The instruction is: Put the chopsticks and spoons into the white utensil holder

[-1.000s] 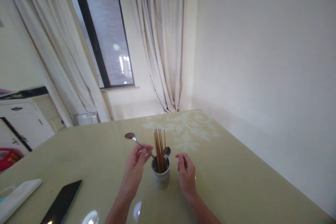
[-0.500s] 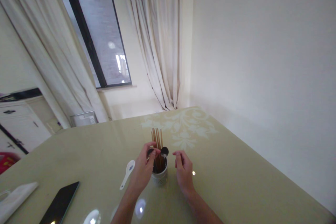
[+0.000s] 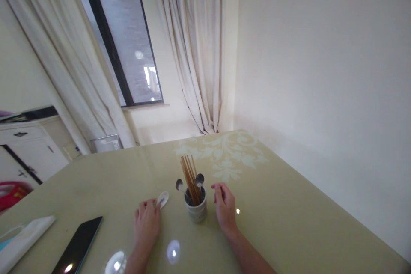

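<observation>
A small white patterned cup (image 3: pixel 196 211) stands on the table with several wooden chopsticks (image 3: pixel 189 175) and two metal spoons (image 3: pixel 199 179) upright in it. My left hand (image 3: pixel 147 224) lies on the table left of the cup, fingers curled over the handle of a white ceramic spoon (image 3: pixel 162 199) whose bowl sticks out past my fingertips. My right hand (image 3: pixel 224 209) rests just right of the cup, fingers loosely bent, nothing in it, not touching the cup.
A glossy yellow-green table (image 3: pixel 289 222) meets the wall on the right. A black phone (image 3: pixel 77 246) and a folded white cloth (image 3: pixel 22 237) lie at the near left. A white cabinet (image 3: pixel 28 150) and curtained window (image 3: pixel 128 51) stand beyond.
My left hand put the metal spoon into the cup, then dropped leftward onto the white ceramic spoon on the table. My right hand barely moved.
</observation>
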